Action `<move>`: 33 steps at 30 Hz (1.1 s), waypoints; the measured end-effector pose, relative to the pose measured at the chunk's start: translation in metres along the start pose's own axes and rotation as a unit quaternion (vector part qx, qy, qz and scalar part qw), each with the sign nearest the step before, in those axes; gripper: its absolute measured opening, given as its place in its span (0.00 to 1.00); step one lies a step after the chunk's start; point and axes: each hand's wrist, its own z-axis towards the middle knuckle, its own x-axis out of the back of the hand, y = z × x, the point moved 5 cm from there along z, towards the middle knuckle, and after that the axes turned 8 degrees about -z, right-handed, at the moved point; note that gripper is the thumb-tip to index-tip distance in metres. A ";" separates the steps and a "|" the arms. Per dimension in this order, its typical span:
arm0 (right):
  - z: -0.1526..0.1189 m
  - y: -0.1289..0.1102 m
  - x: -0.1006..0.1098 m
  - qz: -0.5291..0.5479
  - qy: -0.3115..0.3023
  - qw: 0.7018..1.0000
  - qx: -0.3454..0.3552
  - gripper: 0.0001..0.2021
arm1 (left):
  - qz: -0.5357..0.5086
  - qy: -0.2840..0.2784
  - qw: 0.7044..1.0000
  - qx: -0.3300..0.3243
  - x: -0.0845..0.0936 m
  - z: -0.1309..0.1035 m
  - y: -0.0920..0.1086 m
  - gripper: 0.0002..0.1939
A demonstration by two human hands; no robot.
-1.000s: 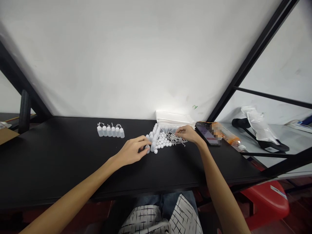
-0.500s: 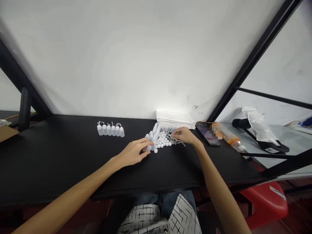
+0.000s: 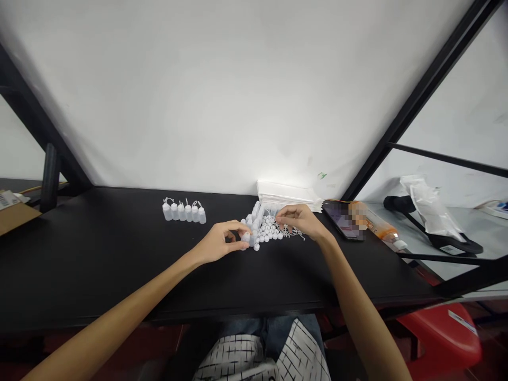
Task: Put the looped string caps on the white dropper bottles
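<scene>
Smooth plastic bottles (image 3: 255, 222), matt tabletop (image 3: 119, 254)

Single head view, from close above lap (image 3: 272, 336), facing forward and down across black table (image 3: 119, 248) toward wall (image 3: 198, 106).

No text can be read: print on the orange-labelled plastic bottle (image 3: 380, 226) and the white rectangular sticker (image 3: 462, 322) on the red plastic seat (image 3: 444, 341) is too small.

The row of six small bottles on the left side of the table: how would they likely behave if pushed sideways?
The small bottles are probably light, since their bodies look like translucent plastic. Taller than they are wide, they would likely tip if pushed near the top. Because they stand close together, pushing one may move its neighbours.
</scene>
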 end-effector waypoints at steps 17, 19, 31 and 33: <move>-0.003 -0.021 -0.058 0.055 -0.086 0.994 0.037 0.13 | -0.081 -0.040 0.996 0.008 -0.006 -0.001 -0.002 0.23; -0.003 -0.020 -0.058 0.055 -0.082 0.995 0.032 0.13 | -0.120 -0.035 0.992 0.008 -0.005 -0.002 -0.002 0.24; -0.002 -0.021 -0.060 0.044 -0.064 0.996 0.051 0.13 | -0.168 0.003 0.986 0.020 -0.003 -0.001 -0.004 0.24; -0.003 -0.024 -0.060 0.043 -0.055 0.996 0.057 0.12 | -0.171 0.006 0.985 0.022 -0.002 -0.001 -0.004 0.23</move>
